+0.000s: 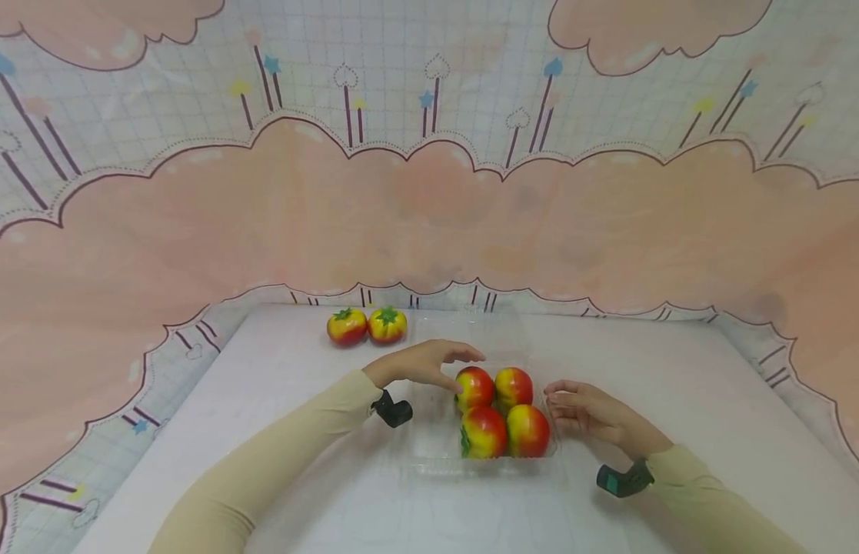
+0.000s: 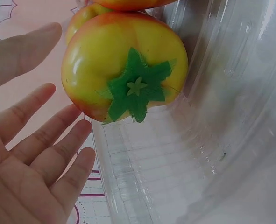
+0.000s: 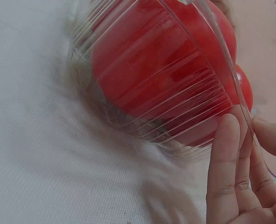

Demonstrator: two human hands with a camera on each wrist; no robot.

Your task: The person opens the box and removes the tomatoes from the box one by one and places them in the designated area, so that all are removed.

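Note:
A clear plastic container (image 1: 436, 442) stands on the table with several red-and-yellow tomatoes (image 1: 528, 431) grouped at its right side. My left hand (image 1: 422, 363) hovers over the container's left part, thumb and fingers spread apart. In the left wrist view, that hand (image 2: 44, 154) is beside a tomato (image 2: 123, 65) with a green star-shaped calyx and holds nothing. At the container's right edge is my right hand (image 1: 591, 412). The right wrist view shows that hand (image 3: 245, 186) pinching the clear rim between thumb and fingers, with red tomatoes (image 3: 142, 60) behind the ribbed wall.
Two more tomatoes (image 1: 367, 327) sit side by side at the back left of the white table (image 1: 318, 492). The container's transparent lid (image 1: 471, 331) lies folded back behind it. A patterned cloth (image 1: 429, 223) hangs behind the table.

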